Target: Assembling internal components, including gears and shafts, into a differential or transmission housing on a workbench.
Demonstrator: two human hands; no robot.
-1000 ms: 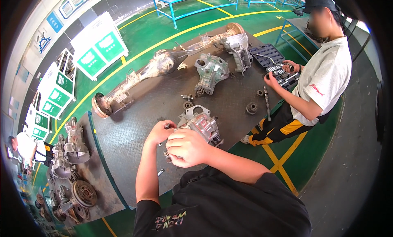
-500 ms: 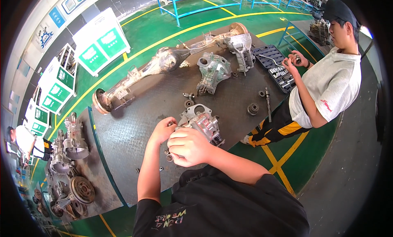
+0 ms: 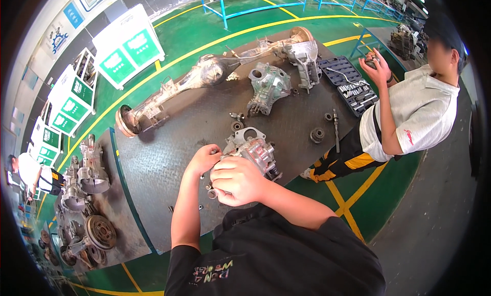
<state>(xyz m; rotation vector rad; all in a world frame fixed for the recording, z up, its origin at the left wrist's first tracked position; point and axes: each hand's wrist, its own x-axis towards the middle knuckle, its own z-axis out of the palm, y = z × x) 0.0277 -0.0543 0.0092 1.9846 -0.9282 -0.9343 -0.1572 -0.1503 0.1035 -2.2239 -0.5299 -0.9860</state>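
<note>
r hand (image 3: 235,181) curls over & hides near end of metal housing (image 3: 255,152), l hand (image 3: 205,159) bends at its l side; can't tell what either grips. it's on chequered steel table (image 3: 163,142), gear (image 3: 317,135) & shaft (image 3: 336,130) to r. 2nd housing (image 3: 268,87) beyond; co-worker (image 3: 409,112) by socket set (image 3: 353,89); long axle (image 3: 207,71) along far edge. green floor (image 3: 186,34), white-green boards (image 3: 130,48) behind.

Silvery-grey housing (image 3: 260,153) with reddish patches
</note>
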